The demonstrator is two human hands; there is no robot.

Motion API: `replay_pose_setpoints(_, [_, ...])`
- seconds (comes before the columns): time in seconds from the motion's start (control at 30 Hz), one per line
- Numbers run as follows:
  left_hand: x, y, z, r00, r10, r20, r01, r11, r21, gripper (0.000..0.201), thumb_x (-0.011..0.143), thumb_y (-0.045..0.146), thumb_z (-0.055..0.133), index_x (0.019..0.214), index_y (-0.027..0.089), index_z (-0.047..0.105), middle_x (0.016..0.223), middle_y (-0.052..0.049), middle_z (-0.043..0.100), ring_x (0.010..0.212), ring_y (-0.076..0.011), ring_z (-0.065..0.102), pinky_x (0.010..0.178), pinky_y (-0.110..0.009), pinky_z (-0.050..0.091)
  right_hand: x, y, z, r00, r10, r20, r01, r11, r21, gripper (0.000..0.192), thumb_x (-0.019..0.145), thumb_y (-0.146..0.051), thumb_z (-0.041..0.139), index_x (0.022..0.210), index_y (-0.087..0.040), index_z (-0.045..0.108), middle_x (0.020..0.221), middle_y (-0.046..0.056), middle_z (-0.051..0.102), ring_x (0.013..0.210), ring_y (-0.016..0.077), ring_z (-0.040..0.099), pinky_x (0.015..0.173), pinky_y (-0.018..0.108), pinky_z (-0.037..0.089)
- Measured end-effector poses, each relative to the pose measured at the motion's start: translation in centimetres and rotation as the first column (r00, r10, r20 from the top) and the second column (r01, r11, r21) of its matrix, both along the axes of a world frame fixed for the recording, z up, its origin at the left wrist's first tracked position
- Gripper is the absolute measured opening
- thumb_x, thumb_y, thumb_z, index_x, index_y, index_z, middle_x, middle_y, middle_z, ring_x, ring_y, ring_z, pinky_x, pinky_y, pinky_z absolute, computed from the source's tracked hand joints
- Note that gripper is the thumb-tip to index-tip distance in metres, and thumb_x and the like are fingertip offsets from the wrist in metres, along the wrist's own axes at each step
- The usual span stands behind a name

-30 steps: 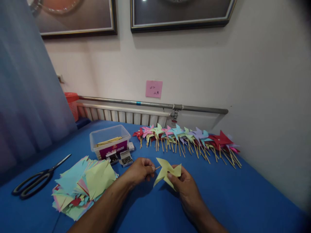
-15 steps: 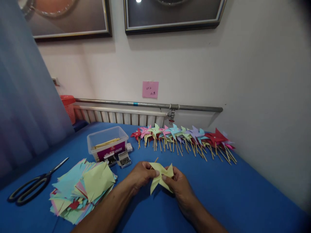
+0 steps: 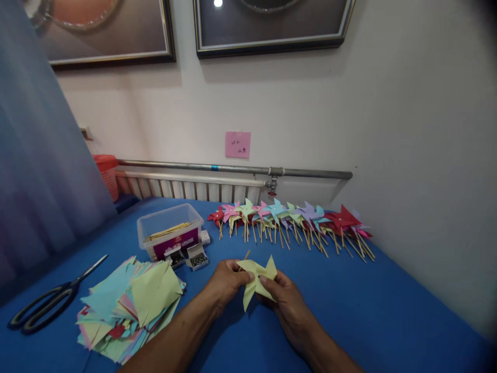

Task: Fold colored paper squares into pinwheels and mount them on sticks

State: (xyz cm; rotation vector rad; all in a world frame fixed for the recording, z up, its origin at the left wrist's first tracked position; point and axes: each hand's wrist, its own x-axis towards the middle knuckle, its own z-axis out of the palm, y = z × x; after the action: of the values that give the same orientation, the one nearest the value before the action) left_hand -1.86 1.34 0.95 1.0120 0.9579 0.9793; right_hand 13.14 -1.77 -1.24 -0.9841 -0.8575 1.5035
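Yellow pinwheel (image 3: 257, 280): I pinch it closed-fingered with my left hand (image 3: 227, 282) and right hand (image 3: 281, 295), above the bench's (image 3: 368, 311) near edge.

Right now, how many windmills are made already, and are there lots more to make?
Done: a long row of finished pinwheels on sticks lies along the wall, too overlapped to count. In hand: the left hand and right hand both hold a yellow pinwheel with a stick poking out behind it. Left: a big stack of cut paper squares waits, with sticks in the clear box. So lots more.
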Motion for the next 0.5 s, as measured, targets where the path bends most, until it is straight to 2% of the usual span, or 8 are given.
replay_pose_setpoints(0.1, [0.0,0.1,-0.3,1.000,-0.001,-0.011,0.001,1.000,0.022,0.031,0.052,0.026,0.079,0.075,0.007,0.072,0.061,-0.004,0.064,0.053,-0.0109,0.051,0.052,-0.024,0.036,0.0,0.3,-0.3,1.000,-0.024,0.019,0.024,1.000,-0.009,0.040,0.064,-0.038,0.085,0.097,-0.018,0.074,0.086,0.005,0.075,0.071,0.0174,0.066,0.065,0.028,0.050])
replay_pose_setpoints(0.17, [-0.1,0.0,-0.2,0.998,-0.024,-0.052,0.026,0.999,0.043,0.029,0.055,0.029,0.077,0.075,0.008,0.070,0.058,-0.001,0.061,0.048,-0.0086,0.046,0.049,-0.023,0.032,0.1,0.3,-0.3,0.999,-0.030,0.027,0.031,1.000,-0.003,0.041,0.064,-0.039,0.085,0.097,-0.018,0.074,0.085,0.005,0.075,0.069,0.0174,0.066,0.065,0.028,0.051])
replay_pose_setpoints(0.27, [-0.5,-0.1,0.3,0.991,-0.019,-0.130,0.028,0.997,0.072,0.028,0.069,0.039,0.068,0.077,0.013,0.064,0.053,0.003,0.056,0.040,-0.0067,0.035,0.043,-0.023,0.025,0.2,0.4,-0.1,1.000,-0.023,0.016,0.023,0.999,0.023,0.041,0.066,-0.040,0.084,0.098,-0.017,0.074,0.087,0.006,0.075,0.073,0.0188,0.067,0.067,0.029,0.051])
replay_pose_setpoints(0.33, [-0.8,0.1,0.4,0.985,0.009,-0.171,0.006,0.996,0.086,0.028,0.078,0.043,0.055,0.080,0.015,0.059,0.056,0.002,0.059,0.039,-0.0080,0.035,0.043,-0.024,0.024,0.4,0.4,0.1,1.000,-0.008,-0.012,0.009,0.999,0.046,0.041,0.068,-0.040,0.083,0.100,-0.017,0.073,0.089,0.007,0.075,0.077,0.0204,0.067,0.069,0.030,0.052])
replay_pose_setpoints(0.4, [-1.1,0.5,0.0,0.974,0.028,-0.226,-0.006,0.995,0.100,0.025,0.082,0.041,0.048,0.080,0.017,0.056,0.059,0.001,0.061,0.040,-0.0092,0.037,0.044,-0.024,0.026,0.6,0.4,0.4,0.999,-0.007,-0.039,0.010,0.998,0.066,0.040,0.070,-0.040,0.082,0.101,-0.017,0.073,0.091,0.007,0.076,0.079,0.0206,0.067,0.071,0.030,0.051])
replay_pose_setpoints(0.5, [-1.2,0.7,-0.9,0.930,0.034,-0.365,0.044,0.978,0.202,0.020,0.081,0.035,0.051,0.073,0.018,0.055,0.059,0.002,0.057,0.048,-0.0096,0.040,0.050,-0.023,0.029,0.9,0.5,0.7,0.996,-0.008,-0.084,0.015,0.996,0.085,0.035,0.071,-0.036,0.082,0.099,-0.017,0.072,0.091,0.007,0.076,0.081,0.0211,0.068,0.075,0.032,0.052])
